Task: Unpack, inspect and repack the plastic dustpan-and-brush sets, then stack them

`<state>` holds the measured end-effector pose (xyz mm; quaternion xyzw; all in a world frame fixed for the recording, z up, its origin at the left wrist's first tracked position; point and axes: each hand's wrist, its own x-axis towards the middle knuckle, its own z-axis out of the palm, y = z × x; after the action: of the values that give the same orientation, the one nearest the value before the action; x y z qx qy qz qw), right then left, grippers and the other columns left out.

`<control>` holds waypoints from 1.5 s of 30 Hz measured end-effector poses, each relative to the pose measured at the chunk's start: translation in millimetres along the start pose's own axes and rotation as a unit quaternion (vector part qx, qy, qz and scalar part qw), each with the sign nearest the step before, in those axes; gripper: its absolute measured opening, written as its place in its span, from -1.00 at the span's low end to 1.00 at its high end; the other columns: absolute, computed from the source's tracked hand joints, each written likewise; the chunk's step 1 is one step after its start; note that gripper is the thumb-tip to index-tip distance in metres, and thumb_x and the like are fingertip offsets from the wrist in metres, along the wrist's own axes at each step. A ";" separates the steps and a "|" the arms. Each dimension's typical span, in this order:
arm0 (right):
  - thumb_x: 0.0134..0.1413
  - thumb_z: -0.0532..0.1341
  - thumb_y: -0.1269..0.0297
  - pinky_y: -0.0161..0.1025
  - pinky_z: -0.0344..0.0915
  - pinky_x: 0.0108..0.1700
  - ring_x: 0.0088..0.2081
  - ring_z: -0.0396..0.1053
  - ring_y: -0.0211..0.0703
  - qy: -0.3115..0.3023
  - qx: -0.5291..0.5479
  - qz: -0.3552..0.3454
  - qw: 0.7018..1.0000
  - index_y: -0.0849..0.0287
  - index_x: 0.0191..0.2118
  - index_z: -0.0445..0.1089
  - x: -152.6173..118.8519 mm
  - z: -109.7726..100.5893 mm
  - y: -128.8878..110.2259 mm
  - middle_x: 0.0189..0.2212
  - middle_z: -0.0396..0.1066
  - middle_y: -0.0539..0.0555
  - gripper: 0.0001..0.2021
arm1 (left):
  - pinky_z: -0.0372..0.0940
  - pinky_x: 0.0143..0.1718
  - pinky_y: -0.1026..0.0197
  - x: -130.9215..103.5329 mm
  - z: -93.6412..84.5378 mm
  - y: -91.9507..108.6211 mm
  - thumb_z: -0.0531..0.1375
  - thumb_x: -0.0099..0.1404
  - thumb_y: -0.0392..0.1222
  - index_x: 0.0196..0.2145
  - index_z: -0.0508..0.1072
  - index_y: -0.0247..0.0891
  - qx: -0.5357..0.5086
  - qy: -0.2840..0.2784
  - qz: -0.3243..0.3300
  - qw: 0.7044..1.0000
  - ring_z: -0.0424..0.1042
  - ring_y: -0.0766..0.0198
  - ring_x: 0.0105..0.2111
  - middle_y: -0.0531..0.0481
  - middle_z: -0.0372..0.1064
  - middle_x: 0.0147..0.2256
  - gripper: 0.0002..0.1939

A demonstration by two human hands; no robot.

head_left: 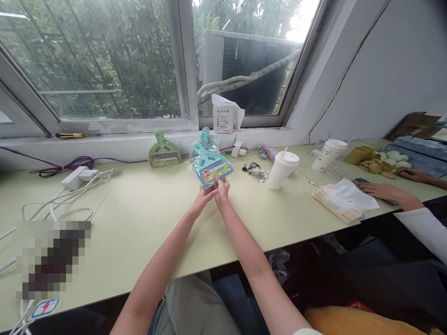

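Both hands grip the lower edge of a teal dustpan set [208, 164] in clear plastic wrap with a colourful label, tilted up over the table. My left hand [203, 199] is closed round its bottom left part. Beside it, my right hand [222, 188] pinches the bottom edge near the label. Just behind stand more teal dustpans [205, 136], partly hidden by the held one. A green dustpan set [164, 151] leans against the wall below the window, to the left.
Right of my hands are keyrings [257, 172], a lidded white cup [282, 171] and another cup [329, 154]. A tissue pack [340, 202] lies near another person's hand. A power adapter [73, 178] and cables are at left. A white box [223, 118] sits on the sill.
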<state>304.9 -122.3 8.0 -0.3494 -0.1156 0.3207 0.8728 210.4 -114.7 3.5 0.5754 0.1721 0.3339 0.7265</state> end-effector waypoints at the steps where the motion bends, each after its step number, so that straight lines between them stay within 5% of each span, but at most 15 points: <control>1: -0.22 0.33 0.29 -0.18 0.41 -0.08 -0.25 0.48 -0.17 -0.002 0.004 -0.006 1.000 0.21 -0.15 0.37 0.9 -0.8 -1.1 -0.24 0.51 0.09 -0.60 | 0.23 0.09 0.03 0.9 -0.8 1.8 0.27 0.14 -0.06 0.13 0.14 -0.09 0.002 -0.003 -0.007 1.000 0.20 0.09 0.16 -0.12 0.18 0.17 -0.37; 7: -0.21 0.32 0.31 -0.22 0.39 -0.05 -0.15 0.46 -0.16 -0.049 -0.004 0.009 0.999 0.21 -0.19 0.39 -5.7 3.1 4.5 -0.21 0.50 0.11 -0.65 | 0.26 0.08 0.08 16.0 -18.9 17.2 0.22 0.18 0.00 0.03 0.26 -0.15 -0.044 0.135 0.052 0.988 0.32 0.13 0.08 -0.08 0.31 0.07 -0.52; 14: -0.24 0.35 0.30 -0.19 0.40 -0.05 -0.19 0.47 -0.15 -0.046 0.020 0.008 0.999 0.22 -0.16 0.38 -13.0 3.3 8.4 -0.18 0.49 0.11 -0.60 | 0.23 0.11 0.08 1.5 -6.2 3.2 0.23 0.17 -0.09 0.06 0.22 -0.11 -0.066 0.093 0.031 0.993 0.27 0.17 0.11 -0.03 0.23 0.14 -0.49; 17: -0.22 0.35 0.31 -0.20 0.40 -0.05 -0.18 0.47 -0.15 -0.050 0.015 0.009 0.999 0.21 -0.18 0.37 -10.2 1.2 11.9 -0.19 0.50 0.10 -0.63 | 0.26 0.07 0.08 4.0 -9.0 5.5 0.21 0.16 -0.06 0.05 0.23 -0.13 -0.023 0.143 0.050 0.988 0.29 0.15 0.09 -0.05 0.27 0.10 -0.50; 22: -0.11 0.31 0.31 -0.19 0.41 -0.07 -0.24 0.49 -0.16 -0.102 -0.098 0.094 0.985 0.22 -0.30 0.37 0.6 -4.7 15.9 -0.31 0.52 0.09 -0.80 | 0.42 -0.17 0.07 7.8 -35.5 8.3 0.25 0.08 -0.17 -0.02 0.23 -0.25 0.020 0.210 0.035 0.977 0.43 0.12 -0.12 -0.12 0.36 -0.03 -0.50; 25: 0.06 0.21 0.19 -0.08 0.42 -0.10 -0.29 0.50 -0.08 -0.183 -0.246 0.150 0.940 0.25 -0.35 0.38 5.3 -13.6 9.7 -0.40 0.52 0.16 -0.80 | 0.46 -0.30 0.04 4.3 -64.4 11.6 0.22 0.09 -0.24 -0.08 0.25 -0.29 -0.008 0.214 0.000 0.977 0.47 0.16 -0.26 -0.12 0.40 -0.11 -0.58; 27: 0.15 0.10 0.18 0.00 0.42 -0.10 -0.25 0.49 -0.02 -0.223 -0.377 0.094 0.894 0.25 -0.29 0.40 5.8 -20.1 4.6 -0.37 0.52 0.20 -0.76 | 0.47 -0.31 0.06 -1.5 -86.7 16.1 0.20 0.08 -0.30 -0.10 0.27 -0.30 -0.028 0.241 -0.028 0.970 0.48 0.19 -0.30 -0.10 0.41 -0.14 -0.61; 30: 0.09 0.11 0.36 0.05 0.24 0.11 0.09 0.29 0.00 -0.262 -0.556 -0.165 0.771 0.10 0.00 0.36 3.2 -25.9 1.9 0.02 0.38 0.13 -0.67 | 0.46 -0.27 0.12 -15.2 -115.0 24.3 0.18 0.07 -0.38 -0.08 0.28 -0.31 -0.045 0.286 -0.058 0.955 0.48 0.21 -0.27 -0.09 0.43 -0.17 -0.59; 32: 0.01 0.16 0.41 0.06 0.08 0.22 0.25 0.04 0.01 -0.316 -0.602 -0.282 0.677 0.00 0.15 0.23 0.3 -26.0 5.2 0.21 0.16 0.04 -0.47 | 0.45 -0.23 0.13 -25.1 -125.0 28.6 0.17 0.07 -0.39 -0.06 0.30 -0.35 -0.072 0.272 -0.063 0.958 0.47 0.17 -0.21 -0.13 0.44 -0.15 -0.57; 34: 0.03 0.18 0.40 0.05 0.03 0.24 0.28 -0.01 -0.02 -0.351 -0.606 -0.336 0.630 -0.02 0.16 0.23 -2.1 -24.8 11.3 0.21 0.16 0.01 -0.47 | 0.45 -0.21 0.11 -32.9 -127.8 30.5 0.16 0.08 -0.39 -0.03 0.30 -0.39 -0.101 0.227 -0.057 0.967 0.46 0.12 -0.16 -0.18 0.43 -0.10 -0.56; 38: 0.16 0.13 0.23 -0.02 0.12 0.11 0.06 0.29 -0.05 -0.320 -0.583 -0.355 0.657 -0.02 -0.16 0.48 -1.3 -26.3 21.4 -0.08 0.47 0.01 -0.80 | 0.45 -0.33 0.18 -38.6 -124.8 27.5 0.17 0.15 -0.31 0.05 0.24 -0.42 -0.094 0.148 -0.085 0.981 0.51 0.15 -0.31 -0.22 0.44 -0.13 -0.51; 45: 0.13 0.16 0.12 -0.03 0.09 0.04 -0.22 0.37 -0.07 -0.257 -0.597 -0.333 0.683 0.05 -0.32 0.52 2.9 -34.0 24.2 -0.34 0.52 0.06 -0.79 | 0.42 -0.49 0.31 -41.9 -127.3 21.6 0.15 0.17 -0.30 0.11 0.09 -0.36 -0.054 0.107 -0.127 0.985 0.52 0.23 -0.46 -0.18 0.44 -0.23 -0.44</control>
<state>310.0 -125.3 -33.4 -0.6391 -0.6112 -0.0512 0.4642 93.3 -49.0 -17.1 0.4694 0.3021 0.3073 0.7707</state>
